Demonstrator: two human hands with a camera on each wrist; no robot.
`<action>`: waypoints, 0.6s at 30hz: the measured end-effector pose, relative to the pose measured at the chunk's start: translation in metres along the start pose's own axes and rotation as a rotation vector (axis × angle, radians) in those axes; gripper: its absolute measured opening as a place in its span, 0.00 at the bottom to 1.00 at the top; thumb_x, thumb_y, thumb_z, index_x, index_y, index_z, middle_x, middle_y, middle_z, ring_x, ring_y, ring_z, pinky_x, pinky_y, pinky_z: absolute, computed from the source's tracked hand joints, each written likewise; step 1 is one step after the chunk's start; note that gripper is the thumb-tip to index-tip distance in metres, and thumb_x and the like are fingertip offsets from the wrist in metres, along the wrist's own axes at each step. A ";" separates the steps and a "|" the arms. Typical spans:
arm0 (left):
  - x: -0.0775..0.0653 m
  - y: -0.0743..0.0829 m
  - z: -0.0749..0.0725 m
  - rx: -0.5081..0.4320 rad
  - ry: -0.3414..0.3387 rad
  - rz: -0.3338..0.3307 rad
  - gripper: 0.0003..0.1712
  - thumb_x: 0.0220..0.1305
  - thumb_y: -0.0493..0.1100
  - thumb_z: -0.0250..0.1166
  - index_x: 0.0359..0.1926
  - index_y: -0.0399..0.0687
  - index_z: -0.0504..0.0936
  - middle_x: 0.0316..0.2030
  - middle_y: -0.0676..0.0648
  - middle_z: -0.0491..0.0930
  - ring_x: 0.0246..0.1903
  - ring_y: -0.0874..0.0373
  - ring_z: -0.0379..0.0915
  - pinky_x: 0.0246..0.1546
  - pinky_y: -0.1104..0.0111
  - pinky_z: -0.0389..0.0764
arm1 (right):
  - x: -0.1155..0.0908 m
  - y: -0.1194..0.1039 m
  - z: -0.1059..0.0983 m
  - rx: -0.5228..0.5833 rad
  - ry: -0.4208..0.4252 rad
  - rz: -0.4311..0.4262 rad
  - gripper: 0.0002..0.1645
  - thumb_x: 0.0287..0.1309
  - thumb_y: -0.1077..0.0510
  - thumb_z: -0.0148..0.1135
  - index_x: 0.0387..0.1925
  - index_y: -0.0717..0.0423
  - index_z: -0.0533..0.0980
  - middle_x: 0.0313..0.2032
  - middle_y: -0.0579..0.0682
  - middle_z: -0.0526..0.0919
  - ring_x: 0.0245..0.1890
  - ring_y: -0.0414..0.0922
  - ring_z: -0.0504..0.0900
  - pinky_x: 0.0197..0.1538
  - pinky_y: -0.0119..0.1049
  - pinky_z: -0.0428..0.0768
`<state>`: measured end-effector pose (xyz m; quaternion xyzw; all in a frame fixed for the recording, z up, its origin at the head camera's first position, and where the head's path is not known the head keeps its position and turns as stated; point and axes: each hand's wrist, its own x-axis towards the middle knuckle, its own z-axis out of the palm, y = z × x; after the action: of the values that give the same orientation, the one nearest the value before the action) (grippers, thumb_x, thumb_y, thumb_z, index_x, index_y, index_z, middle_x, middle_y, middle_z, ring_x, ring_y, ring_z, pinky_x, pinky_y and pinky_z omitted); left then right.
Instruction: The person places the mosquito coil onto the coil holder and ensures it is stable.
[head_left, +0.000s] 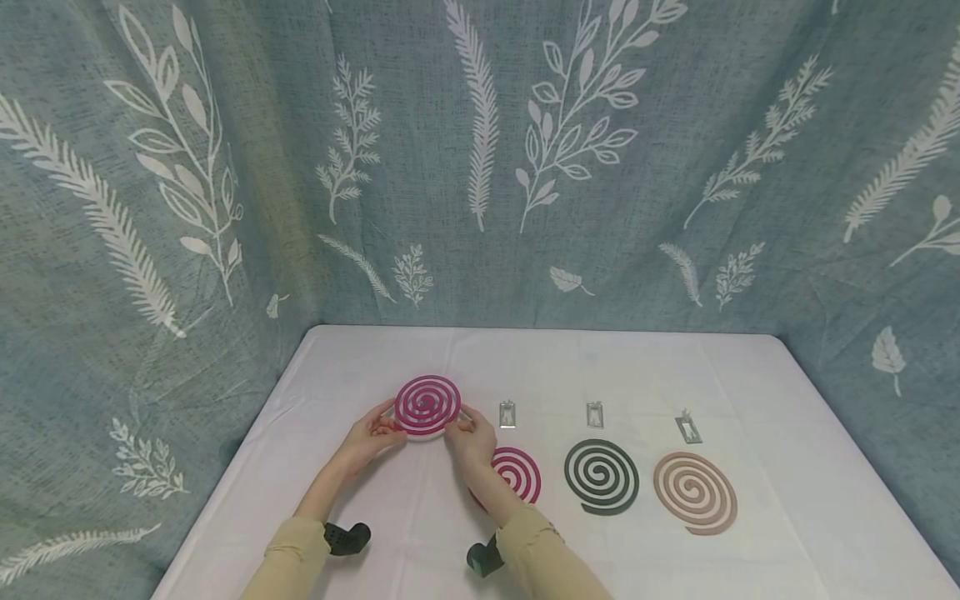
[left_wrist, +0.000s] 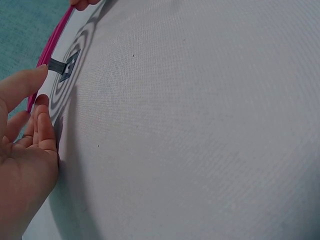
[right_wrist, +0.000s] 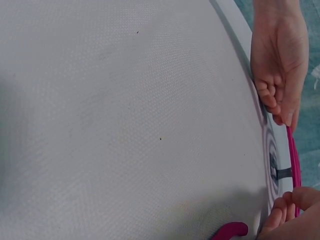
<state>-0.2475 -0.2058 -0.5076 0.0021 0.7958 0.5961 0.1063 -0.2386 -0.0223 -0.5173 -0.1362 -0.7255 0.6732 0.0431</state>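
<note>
A magenta mosquito coil (head_left: 427, 404) is held level over the white table by both hands. My left hand (head_left: 369, 435) pinches its left edge, thumb on top and fingers below. On the opposite edge, my right hand (head_left: 472, 437) pinches the rim between thumb and fingers. Beneath the coil sits a small metal coil stand (left_wrist: 69, 66), its upright tab reaching up to the coil's middle in both wrist views. The coil's spiral shadow falls on the cloth around the stand. A second magenta coil (head_left: 517, 473) lies flat, partly hidden behind my right forearm.
To the right lie a dark green coil (head_left: 600, 473) and a brown coil (head_left: 693, 492). Behind the flat coils stand three metal stands: one left (head_left: 502, 415), one middle (head_left: 589, 415), one right (head_left: 682, 430). A patterned blue-green curtain (head_left: 480, 275) borders the table.
</note>
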 end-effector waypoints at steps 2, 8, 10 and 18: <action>0.000 0.001 0.000 0.001 0.000 -0.001 0.40 0.59 0.31 0.62 0.69 0.30 0.53 0.38 0.47 0.71 0.31 0.70 0.66 0.35 0.82 0.72 | 0.000 -0.001 0.000 0.001 0.001 0.006 0.23 0.49 0.65 0.66 0.51 0.59 0.78 0.24 0.50 0.82 0.25 0.38 0.76 0.33 0.28 0.77; 0.000 0.001 0.001 0.004 -0.007 -0.009 0.41 0.60 0.31 0.61 0.70 0.29 0.52 0.40 0.44 0.72 0.31 0.70 0.66 0.34 0.82 0.73 | -0.005 -0.008 -0.001 -0.032 -0.002 0.061 0.25 0.51 0.66 0.65 0.53 0.61 0.76 0.27 0.53 0.82 0.27 0.38 0.75 0.36 0.30 0.78; 0.000 0.001 0.001 0.010 -0.008 -0.006 0.41 0.60 0.31 0.61 0.70 0.29 0.51 0.40 0.44 0.72 0.31 0.70 0.66 0.34 0.82 0.73 | -0.004 -0.008 0.000 -0.038 -0.003 0.060 0.25 0.51 0.66 0.64 0.54 0.61 0.76 0.27 0.52 0.82 0.27 0.37 0.74 0.36 0.29 0.78; -0.001 0.002 0.001 0.007 -0.004 -0.005 0.41 0.60 0.32 0.62 0.70 0.30 0.52 0.39 0.46 0.71 0.31 0.70 0.66 0.34 0.82 0.72 | -0.002 -0.004 0.001 -0.028 -0.007 0.062 0.25 0.51 0.66 0.64 0.54 0.62 0.76 0.27 0.52 0.82 0.26 0.36 0.74 0.35 0.28 0.77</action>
<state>-0.2468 -0.2047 -0.5057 0.0015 0.7978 0.5929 0.1094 -0.2380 -0.0236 -0.5127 -0.1567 -0.7304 0.6645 0.0178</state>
